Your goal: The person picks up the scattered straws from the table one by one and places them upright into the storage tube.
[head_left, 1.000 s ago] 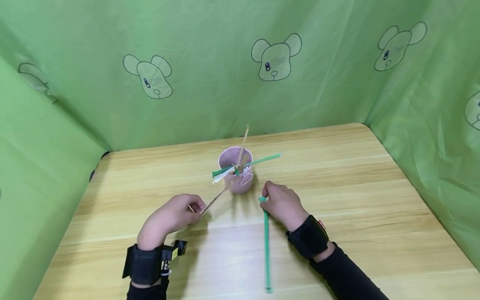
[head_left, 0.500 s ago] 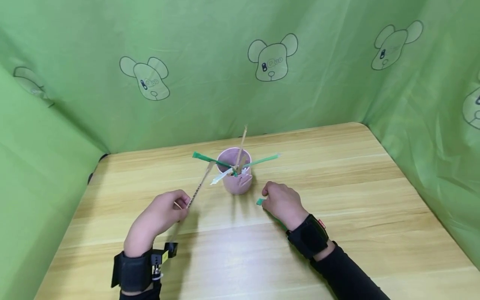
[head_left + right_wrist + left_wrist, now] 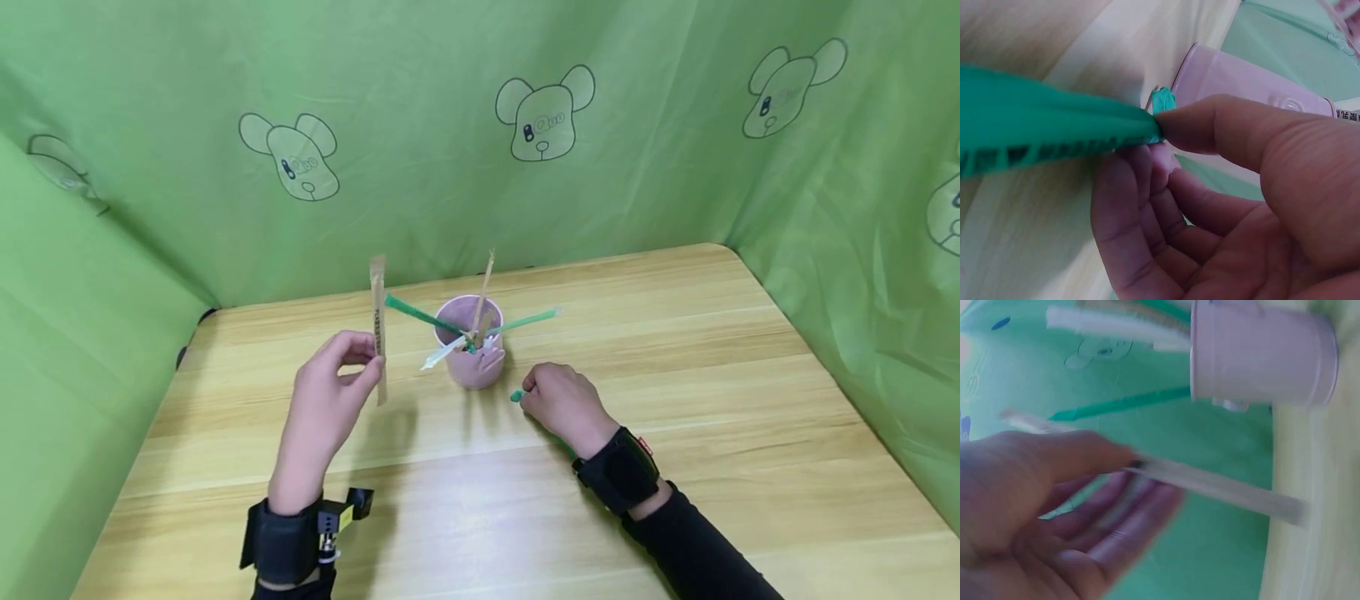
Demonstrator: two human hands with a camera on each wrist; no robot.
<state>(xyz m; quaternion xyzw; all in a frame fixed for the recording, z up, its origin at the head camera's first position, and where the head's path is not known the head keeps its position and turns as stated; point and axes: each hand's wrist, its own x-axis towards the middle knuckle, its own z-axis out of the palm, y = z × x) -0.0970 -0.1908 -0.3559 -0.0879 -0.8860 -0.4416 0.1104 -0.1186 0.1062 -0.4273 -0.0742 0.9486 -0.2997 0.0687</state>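
My left hand point(image 3: 322, 408) pinches a brown paper-wrapped straw point(image 3: 377, 292) between thumb and fingers, left of the pink cup point(image 3: 465, 371). It stands nearly upright, above the table. In the left wrist view this straw point(image 3: 1229, 485) is blurred. My right hand point(image 3: 567, 406) is low at the cup's right front and pinches a green-wrapped straw point(image 3: 1054, 125) with dark printing. In the head view most of that straw is hidden behind the hand and wrist; a small green tip point(image 3: 516, 397) shows. Several wrapped straws, including a white one point(image 3: 442, 354), lean out of the cup.
The cup stands toward the back of the wood-grain table point(image 3: 712, 375). A green straw point(image 3: 412, 312) juts from it to the left and another green straw point(image 3: 531, 319) to the right. Green curtains point(image 3: 420, 167) enclose the table's back and sides.
My left hand has drawn back from the cup and risen, tilting the brown straw upright. A green straw in the cup has swung up to the left. The right hand's straw has turned back under its wrist.
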